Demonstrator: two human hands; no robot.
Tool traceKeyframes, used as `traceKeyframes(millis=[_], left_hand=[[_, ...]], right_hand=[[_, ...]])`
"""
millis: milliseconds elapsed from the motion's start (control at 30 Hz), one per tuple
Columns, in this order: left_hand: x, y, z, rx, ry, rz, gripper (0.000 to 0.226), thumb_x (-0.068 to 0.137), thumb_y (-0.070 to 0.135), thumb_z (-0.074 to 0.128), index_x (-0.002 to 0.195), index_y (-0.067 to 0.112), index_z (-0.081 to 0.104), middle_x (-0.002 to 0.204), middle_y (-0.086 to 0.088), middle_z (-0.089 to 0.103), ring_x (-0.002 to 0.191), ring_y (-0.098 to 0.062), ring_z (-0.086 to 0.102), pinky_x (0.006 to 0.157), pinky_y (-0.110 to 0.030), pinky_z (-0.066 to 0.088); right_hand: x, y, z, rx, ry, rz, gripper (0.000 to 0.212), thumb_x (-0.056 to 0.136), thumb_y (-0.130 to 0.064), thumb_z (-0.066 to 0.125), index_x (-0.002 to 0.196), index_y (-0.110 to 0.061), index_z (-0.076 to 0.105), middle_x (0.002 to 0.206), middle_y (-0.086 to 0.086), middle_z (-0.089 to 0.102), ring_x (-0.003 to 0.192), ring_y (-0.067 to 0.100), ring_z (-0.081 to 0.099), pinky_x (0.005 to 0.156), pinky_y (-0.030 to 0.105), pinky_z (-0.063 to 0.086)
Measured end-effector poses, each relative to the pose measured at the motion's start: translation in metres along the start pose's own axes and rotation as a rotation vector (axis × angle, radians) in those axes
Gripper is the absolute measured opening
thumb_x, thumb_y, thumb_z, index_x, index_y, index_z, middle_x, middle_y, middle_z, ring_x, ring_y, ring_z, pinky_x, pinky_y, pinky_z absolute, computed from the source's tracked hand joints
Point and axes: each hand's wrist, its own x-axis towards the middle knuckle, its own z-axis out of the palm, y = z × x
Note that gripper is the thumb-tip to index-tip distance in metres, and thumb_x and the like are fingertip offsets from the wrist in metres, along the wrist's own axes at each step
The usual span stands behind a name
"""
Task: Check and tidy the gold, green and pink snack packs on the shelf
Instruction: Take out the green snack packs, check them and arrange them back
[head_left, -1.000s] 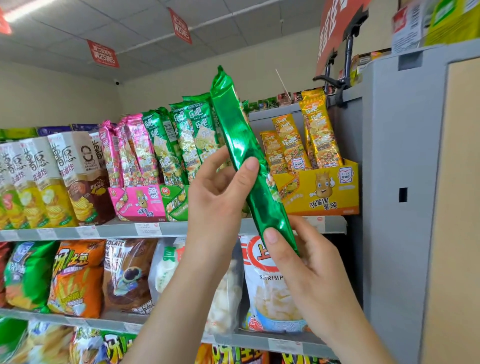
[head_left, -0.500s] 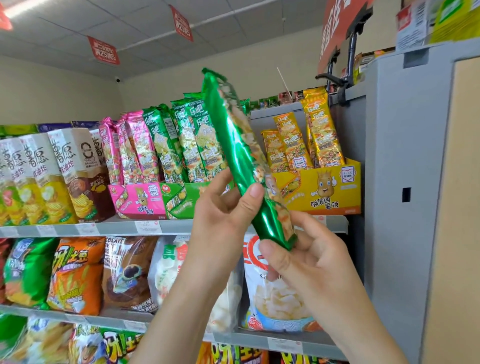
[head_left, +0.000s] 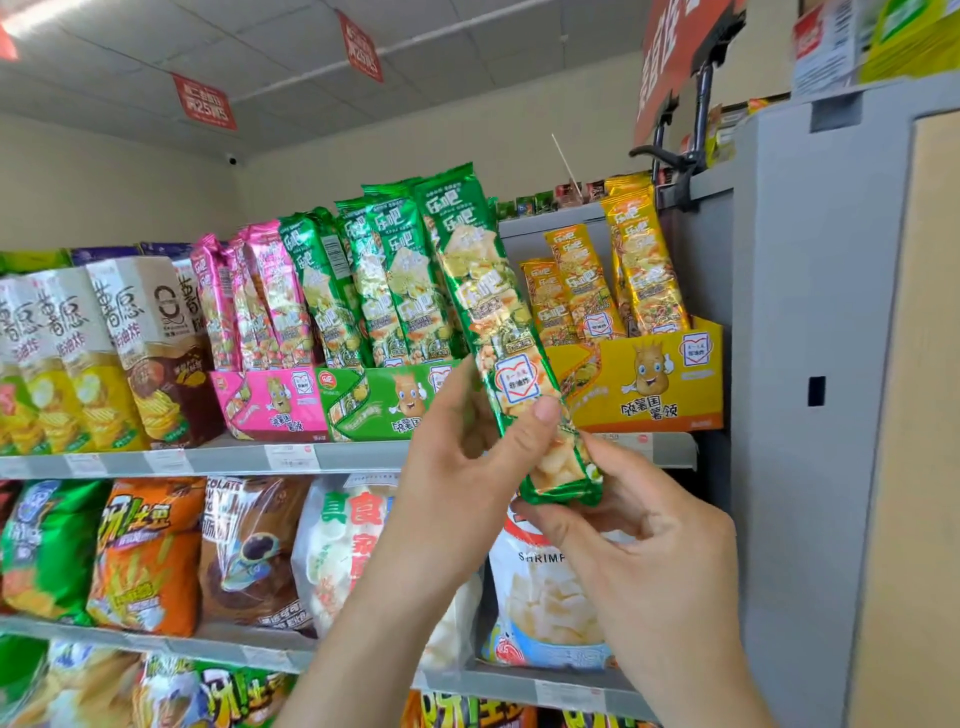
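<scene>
Checking is in hand: the green snack pack (head_left: 488, 322) stands tilted, face out, before the shelf (head_left: 228, 460) front edge, near its right end. The left hand (head_left: 457, 467) grips its lower part, thumb on front; the right hand (head_left: 639, 545) pinches the bottom seal. Next, I judge, it needs slotting upright into the green box (head_left: 384, 400).

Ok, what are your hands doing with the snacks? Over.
Left hand, right hand: both gripping green pack. Pack tilted, front showing, off shelf. Nothing in the way.
</scene>
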Motion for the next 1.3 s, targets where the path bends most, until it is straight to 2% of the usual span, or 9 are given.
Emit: traceKeyframes(millis=[100, 233, 433, 767, 933, 1000, 1100, 1200, 1300], left_hand=[[0.002, 0.002, -0.002, -0.036, 0.033, -0.004, 0.031, 0.079, 0.029, 0.069, 0.105, 0.013, 0.067, 0.1, -0.01, 0.074, 0.093, -0.016, 0.069, 0.083, -0.038, 0.057], [0.004, 0.005, -0.002, -0.052, 0.028, 0.043, 0.033, 0.083, 0.023, 0.065, 0.112, 0.007, 0.065, 0.103, -0.009, 0.074, 0.095, -0.014, 0.068, 0.08, -0.032, 0.058], [0.003, 0.0, -0.001, -0.077, -0.002, 0.078, 0.03, 0.084, 0.025, 0.066, 0.109, 0.01, 0.069, 0.099, -0.003, 0.075, 0.092, -0.01, 0.068, 0.075, -0.022, 0.053], [-0.002, -0.003, 0.006, -0.12, -0.028, 0.068, 0.018, 0.083, 0.022, 0.061, 0.094, 0.022, 0.075, 0.071, 0.013, 0.071, 0.064, 0.004, 0.062, 0.057, -0.01, 0.048], [0.002, -0.002, 0.005, -0.014, -0.048, 0.022, 0.025, 0.078, 0.032, 0.076, 0.103, 0.03, 0.07, 0.085, -0.014, 0.071, 0.077, -0.015, 0.061, 0.067, -0.025, 0.051], [0.004, -0.004, 0.003, 0.038, 0.008, 0.037, 0.036, 0.076, 0.029, 0.076, 0.11, 0.024, 0.066, 0.093, -0.019, 0.07, 0.082, -0.022, 0.063, 0.074, -0.036, 0.053], [0.005, -0.003, -0.001, 0.154, 0.05, 0.123, 0.04, 0.08, 0.021, 0.071, 0.119, 0.023, 0.064, 0.097, -0.004, 0.073, 0.088, -0.017, 0.067, 0.079, -0.036, 0.055], [0.0, -0.005, 0.002, 0.245, 0.037, 0.186, 0.048, 0.081, 0.023, 0.071, 0.124, 0.038, 0.06, 0.109, 0.015, 0.07, 0.097, -0.001, 0.065, 0.08, -0.019, 0.052], [-0.005, -0.008, 0.004, 0.392, 0.06, 0.256, 0.056, 0.082, 0.035, 0.069, 0.131, 0.05, 0.046, 0.101, 0.022, 0.062, 0.091, 0.014, 0.058, 0.078, -0.003, 0.041]], right_hand=[[0.0, 0.004, 0.0, -0.104, 0.0, -0.101, 0.051, 0.069, -0.049, 0.074, 0.118, -0.052, 0.063, 0.091, -0.021, 0.072, 0.07, 0.005, 0.068, 0.064, 0.018, 0.055], [-0.006, 0.014, 0.001, -0.075, 0.009, -0.182, 0.053, 0.085, -0.034, 0.069, 0.135, -0.028, 0.055, 0.105, -0.005, 0.064, 0.089, 0.017, 0.066, 0.073, 0.03, 0.055], [-0.002, 0.018, 0.001, -0.137, 0.198, -0.364, 0.036, 0.075, -0.002, 0.074, 0.11, -0.009, 0.068, 0.102, 0.003, 0.065, 0.092, 0.006, 0.064, 0.077, 0.017, 0.05], [0.002, 0.022, -0.008, -0.23, 0.232, -0.476, 0.03, 0.069, 0.006, 0.074, 0.091, -0.014, 0.069, 0.081, 0.0, 0.067, 0.078, 0.004, 0.065, 0.07, 0.014, 0.052], [0.006, 0.025, -0.01, -0.327, 0.109, -0.468, 0.013, 0.075, 0.003, 0.072, 0.084, -0.005, 0.077, 0.085, 0.0, 0.069, 0.082, 0.005, 0.065, 0.072, 0.018, 0.052], [0.009, 0.022, -0.011, -0.291, 0.0, -0.408, 0.017, 0.078, 0.001, 0.069, 0.088, -0.01, 0.077, 0.091, -0.005, 0.07, 0.087, 0.006, 0.066, 0.077, 0.018, 0.052], [0.021, 0.011, -0.013, -0.056, -0.056, -0.193, 0.021, 0.086, -0.008, 0.063, 0.1, -0.02, 0.074, 0.097, -0.011, 0.071, 0.092, 0.008, 0.068, 0.076, 0.018, 0.053], [0.053, -0.004, -0.012, 0.21, -0.035, -0.029, 0.045, 0.084, -0.027, 0.066, 0.127, -0.031, 0.056, 0.11, -0.01, 0.071, 0.095, 0.005, 0.069, 0.073, 0.015, 0.053], [0.094, -0.021, -0.01, 0.218, -0.024, -0.114, 0.07, 0.088, -0.02, 0.067, 0.148, -0.02, 0.032, 0.115, -0.013, 0.069, 0.096, 0.006, 0.07, 0.077, 0.021, 0.055]])
